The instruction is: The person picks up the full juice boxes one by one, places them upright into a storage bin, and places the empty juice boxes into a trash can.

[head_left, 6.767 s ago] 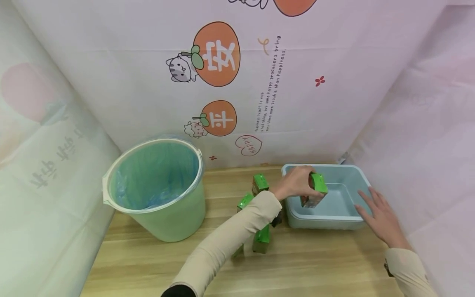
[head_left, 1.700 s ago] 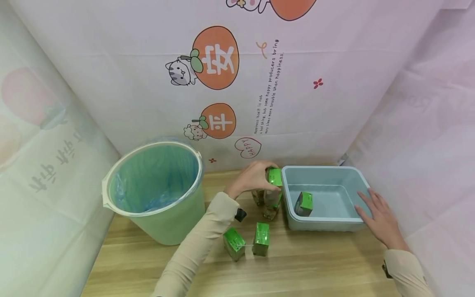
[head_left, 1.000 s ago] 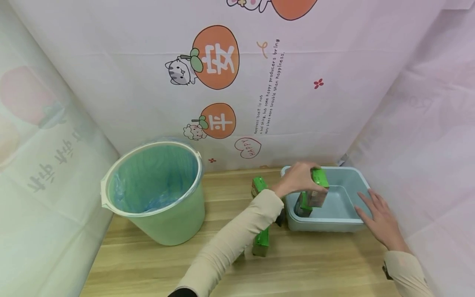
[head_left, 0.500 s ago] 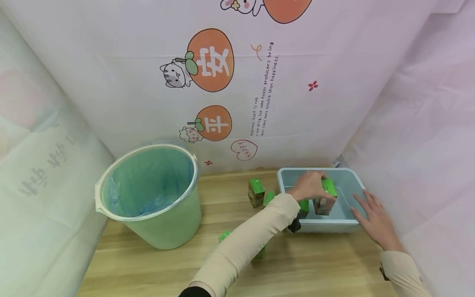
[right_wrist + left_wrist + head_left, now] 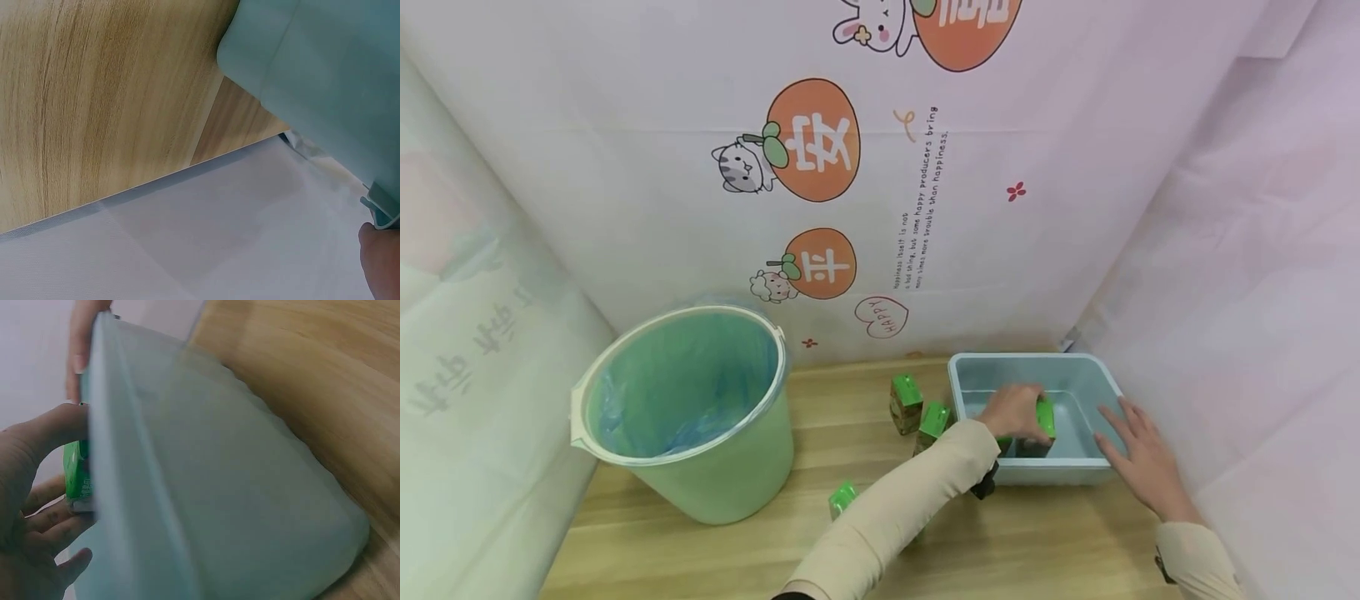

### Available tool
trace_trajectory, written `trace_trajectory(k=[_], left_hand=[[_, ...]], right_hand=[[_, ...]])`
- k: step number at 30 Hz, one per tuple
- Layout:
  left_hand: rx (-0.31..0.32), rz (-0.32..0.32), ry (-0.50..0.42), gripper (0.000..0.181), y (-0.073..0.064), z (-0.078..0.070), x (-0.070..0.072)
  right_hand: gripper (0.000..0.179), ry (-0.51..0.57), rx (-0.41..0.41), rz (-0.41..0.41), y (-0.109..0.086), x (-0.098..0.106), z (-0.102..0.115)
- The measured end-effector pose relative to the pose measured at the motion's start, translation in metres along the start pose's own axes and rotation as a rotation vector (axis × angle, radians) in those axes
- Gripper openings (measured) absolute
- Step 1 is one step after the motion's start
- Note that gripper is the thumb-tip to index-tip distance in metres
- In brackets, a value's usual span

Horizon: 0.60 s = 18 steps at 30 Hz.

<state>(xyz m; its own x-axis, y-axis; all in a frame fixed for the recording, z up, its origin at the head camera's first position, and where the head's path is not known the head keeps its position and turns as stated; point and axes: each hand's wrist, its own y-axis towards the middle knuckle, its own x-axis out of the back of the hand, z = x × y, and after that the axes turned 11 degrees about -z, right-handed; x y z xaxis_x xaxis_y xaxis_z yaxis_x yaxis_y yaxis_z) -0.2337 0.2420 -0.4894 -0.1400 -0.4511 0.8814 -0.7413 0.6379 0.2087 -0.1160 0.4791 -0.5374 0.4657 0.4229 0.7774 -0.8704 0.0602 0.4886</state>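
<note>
My left hand (image 5: 1017, 412) holds a small green-topped carton (image 5: 1045, 423), low inside the pale blue plastic basin (image 5: 1060, 475). In the left wrist view, my thumb and fingers are on either side of this carton (image 5: 76, 472), partly hidden by the basin wall (image 5: 206, 462). Another carton (image 5: 1003, 447) stands in the basin, mostly behind my left wrist. My right hand (image 5: 1142, 454) rests on the basin's right rim with its fingers spread. The right wrist view catches only part of that hand (image 5: 382, 262), at the rim.
On the wooden table (image 5: 647, 542), several more cartons stand left of the basin, including one at the back (image 5: 906, 406) and one in front (image 5: 842, 498). My left forearm covers some of them. A lined green bucket (image 5: 737, 475) stands at left. Printed cloth walls enclose the table.
The first carton was left in the basin. My left hand then took another from the table, carried it right and lowered it into the basin. My right hand has stayed at the rim.
</note>
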Motion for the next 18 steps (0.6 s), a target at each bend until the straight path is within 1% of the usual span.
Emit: trace_trajectory(k=[2,7,9,11,14,18], left_hand=[[-0.007,0.002,0.024,0.063,-0.001,0.002,-0.006],[-0.056,-0.013,0.146,0.056,-0.004,0.008,-0.015],[-0.063,-0.019,0.172,0.054,-0.006,0.010,-0.019],[-0.065,-0.023,0.185,0.053,-0.007,0.012,-0.023],[-0.064,-0.010,0.189,0.054,-0.008,0.012,-0.025],[-0.039,0.036,0.179,0.055,-0.007,0.010,-0.023]], right_hand=[[0.055,0.000,0.002,-0.007,-0.001,-0.001,0.000],[0.054,0.003,0.000,-0.013,-0.001,-0.003,0.000],[0.055,0.006,-0.002,-0.010,-0.002,-0.003,0.000],[0.055,0.009,-0.005,-0.007,-0.003,-0.004,0.000],[0.055,0.010,-0.010,-0.003,-0.004,-0.003,0.001],[0.057,0.008,-0.019,0.013,-0.003,-0.001,0.001]])
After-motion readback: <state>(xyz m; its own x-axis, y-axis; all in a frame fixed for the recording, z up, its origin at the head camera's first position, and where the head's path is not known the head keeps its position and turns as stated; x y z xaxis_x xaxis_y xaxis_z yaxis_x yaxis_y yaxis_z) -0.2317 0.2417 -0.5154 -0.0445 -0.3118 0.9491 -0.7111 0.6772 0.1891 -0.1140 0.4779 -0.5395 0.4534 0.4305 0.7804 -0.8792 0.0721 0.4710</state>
